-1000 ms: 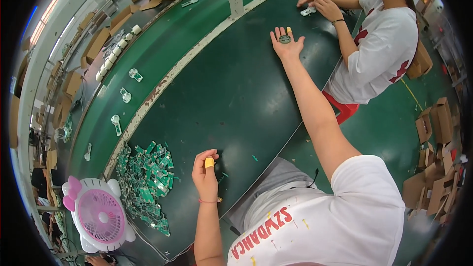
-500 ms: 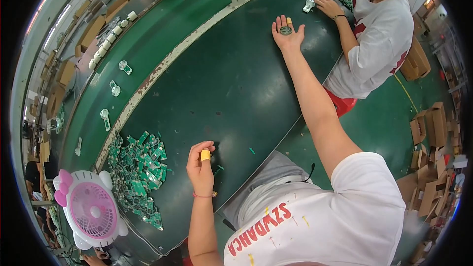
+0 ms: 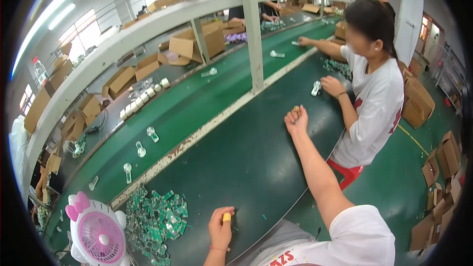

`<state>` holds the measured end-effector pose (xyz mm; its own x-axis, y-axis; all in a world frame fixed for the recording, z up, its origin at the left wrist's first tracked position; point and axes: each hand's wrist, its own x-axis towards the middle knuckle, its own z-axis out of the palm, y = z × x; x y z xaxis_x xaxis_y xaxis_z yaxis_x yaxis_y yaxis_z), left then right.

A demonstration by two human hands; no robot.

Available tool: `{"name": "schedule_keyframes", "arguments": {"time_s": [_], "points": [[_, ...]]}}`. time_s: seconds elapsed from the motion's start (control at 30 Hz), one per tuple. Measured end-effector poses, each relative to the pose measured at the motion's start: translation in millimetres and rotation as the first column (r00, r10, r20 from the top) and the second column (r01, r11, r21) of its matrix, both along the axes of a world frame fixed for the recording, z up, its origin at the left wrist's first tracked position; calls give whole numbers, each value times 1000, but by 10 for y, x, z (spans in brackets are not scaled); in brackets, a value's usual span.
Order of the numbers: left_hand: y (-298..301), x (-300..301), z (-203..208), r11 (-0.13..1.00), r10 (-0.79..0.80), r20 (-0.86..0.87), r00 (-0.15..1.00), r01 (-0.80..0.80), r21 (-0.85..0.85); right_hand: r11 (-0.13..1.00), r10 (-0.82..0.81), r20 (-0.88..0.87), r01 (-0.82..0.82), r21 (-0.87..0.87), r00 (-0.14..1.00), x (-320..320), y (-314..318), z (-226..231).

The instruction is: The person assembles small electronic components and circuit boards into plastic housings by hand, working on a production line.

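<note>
Currently, right hand (image 3: 296,121) curled closed, contents hidden; left hand (image 3: 220,227) partly curled, grip cannot be told, near circuit-board heap (image 3: 160,217) on table (image 3: 231,170). Judged risk: stray left-hand sweep scattering the loose pile.

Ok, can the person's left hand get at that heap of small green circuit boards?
Likely yes: the left hand is just right of the heap, with only smooth dark-green tabletop visible between them.
</note>
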<state>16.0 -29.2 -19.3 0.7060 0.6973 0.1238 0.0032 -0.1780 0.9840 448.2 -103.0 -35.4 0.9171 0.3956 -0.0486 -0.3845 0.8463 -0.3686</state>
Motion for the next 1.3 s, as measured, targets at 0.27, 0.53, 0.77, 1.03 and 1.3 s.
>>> {"name": "schedule_keyframes", "arguments": {"time_s": [0.27,0.53,0.77,1.03,1.3], "points": [[-70,-140,-8,1000,5,44,999,-4,-25,998,-60,-40,59,-27,997,-130,-16,-65],[43,22,124,996,-10,21,1000,8,92,998,-57,-24,58,22,998,55,82,-7],[44,47,90,1000,-4,22,1000,4,13,999,-49,-2,49,7,999,59,91,-16],[-35,-52,91,998,-9,41,999,6,63,999,-46,-13,46,-22,999,-19,7,-56],[-4,6,146,994,-21,43,999,17,110,997,-61,-22,60,-40,998,2,61,-1]]}}
